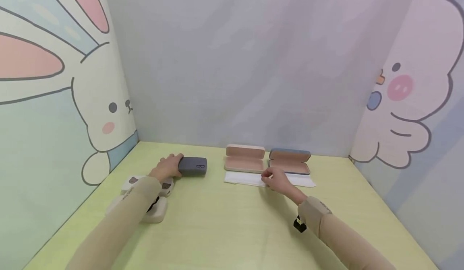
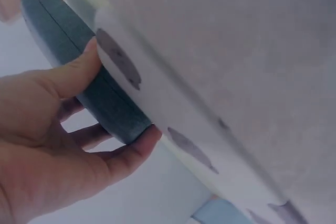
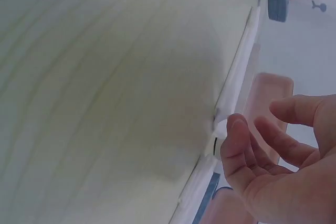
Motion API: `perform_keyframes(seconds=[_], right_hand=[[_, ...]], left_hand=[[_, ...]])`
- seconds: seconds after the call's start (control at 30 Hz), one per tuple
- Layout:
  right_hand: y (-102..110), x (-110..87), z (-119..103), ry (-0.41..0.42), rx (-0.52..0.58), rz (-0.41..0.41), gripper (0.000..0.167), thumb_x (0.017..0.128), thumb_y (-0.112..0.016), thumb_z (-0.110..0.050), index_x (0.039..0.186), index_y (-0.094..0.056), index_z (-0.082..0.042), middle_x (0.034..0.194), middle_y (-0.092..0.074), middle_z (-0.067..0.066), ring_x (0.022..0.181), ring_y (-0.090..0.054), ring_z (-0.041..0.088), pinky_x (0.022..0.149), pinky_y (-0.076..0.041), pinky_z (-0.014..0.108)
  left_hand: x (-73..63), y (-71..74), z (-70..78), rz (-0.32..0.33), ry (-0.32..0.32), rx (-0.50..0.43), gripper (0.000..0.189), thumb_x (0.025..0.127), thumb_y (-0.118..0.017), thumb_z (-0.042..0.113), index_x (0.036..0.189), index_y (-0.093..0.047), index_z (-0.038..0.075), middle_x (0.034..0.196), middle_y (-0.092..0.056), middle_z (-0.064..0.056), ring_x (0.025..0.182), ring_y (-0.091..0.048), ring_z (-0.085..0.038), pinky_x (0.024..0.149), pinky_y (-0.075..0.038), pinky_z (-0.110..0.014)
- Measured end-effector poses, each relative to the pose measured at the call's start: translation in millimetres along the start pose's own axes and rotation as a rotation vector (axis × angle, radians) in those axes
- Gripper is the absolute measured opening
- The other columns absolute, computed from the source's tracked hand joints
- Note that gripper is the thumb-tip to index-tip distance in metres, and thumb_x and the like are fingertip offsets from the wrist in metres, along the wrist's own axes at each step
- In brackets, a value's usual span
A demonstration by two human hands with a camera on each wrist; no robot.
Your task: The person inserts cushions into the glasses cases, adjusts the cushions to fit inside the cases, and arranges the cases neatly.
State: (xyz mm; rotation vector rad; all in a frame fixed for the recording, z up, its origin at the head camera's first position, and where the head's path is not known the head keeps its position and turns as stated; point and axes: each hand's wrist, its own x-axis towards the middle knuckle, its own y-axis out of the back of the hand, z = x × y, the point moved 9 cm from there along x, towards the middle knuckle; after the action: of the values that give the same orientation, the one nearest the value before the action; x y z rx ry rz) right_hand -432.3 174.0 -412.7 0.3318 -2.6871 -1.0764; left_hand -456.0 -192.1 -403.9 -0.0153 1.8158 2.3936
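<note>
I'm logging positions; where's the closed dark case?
In the head view, the dark case is left of the open white case, held by the left hand.

a grey wall [image 1: 239,60] stands behind the yellow-green table [image 1: 224,229], flanked by cartoon-printed side walls [image 1: 40,141].

Grey case [image 1: 193,166] matt, faintly textured; table [image 1: 217,229] smooth, wood-grained; sleeves [image 1: 117,217] matt cloth.

L arm: reaching forward, left of grey case [image 1: 193,165] | left hand [image 1: 167,167]: grips case's left end, thumb and fingers round it | R arm: reaching forward, well right of case | right hand [image 1: 278,180]: fingers loosely bent, tips apart
</note>
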Motion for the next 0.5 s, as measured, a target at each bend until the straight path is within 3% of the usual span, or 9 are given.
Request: perform_keyframes(seconds=[0.13, 0.27, 0.5], right_hand=[[3.1, 3.3, 11.9, -0.033, 0.001, 0.021, 0.017, 0.091, -0.058, -0.004, 0.100, -0.066, 0.008, 0.078, -0.062, 0.012, 0.054, -0.050, 0.013, 0.050, -0.043, 0.026], [1.2, 7.6, 13.2, -0.007, -0.080, 0.020, 0.015, 0.090, -0.061, -0.005, 0.097, -0.069, 0.006, 0.073, -0.062, 0.008, 0.057, -0.050, 0.011, 0.054, -0.043, 0.025], [2.1, 10.1, 10.3, 0.005, -0.139, 0.034, 0.011, 0.089, -0.061, -0.004, 0.091, -0.069, 0.003, 0.070, -0.062, 0.007, 0.060, -0.051, 0.013, 0.060, -0.044, 0.026]], left_hand=[[4.7, -3.5, -14.6, -0.060, 0.072, 0.030, 0.072, 0.084, -0.072, 0.010, 0.145, -0.034, 0.006, 0.138, -0.039, -0.031, 0.117, -0.043, -0.052, 0.093, -0.043, -0.064], [7.6, -10.9, -23.8, -0.123, 0.129, 0.046, 0.071, 0.087, -0.066, 0.006, 0.148, -0.029, 0.008, 0.142, -0.036, -0.030, 0.121, -0.042, -0.050, 0.095, -0.042, -0.063], [2.2, -5.8, -20.1, -0.126, 0.145, 0.062, 0.054, 0.098, -0.041, 0.002, 0.150, -0.027, 0.007, 0.144, -0.030, -0.035, 0.126, -0.036, -0.055, 0.100, -0.038, -0.064]])
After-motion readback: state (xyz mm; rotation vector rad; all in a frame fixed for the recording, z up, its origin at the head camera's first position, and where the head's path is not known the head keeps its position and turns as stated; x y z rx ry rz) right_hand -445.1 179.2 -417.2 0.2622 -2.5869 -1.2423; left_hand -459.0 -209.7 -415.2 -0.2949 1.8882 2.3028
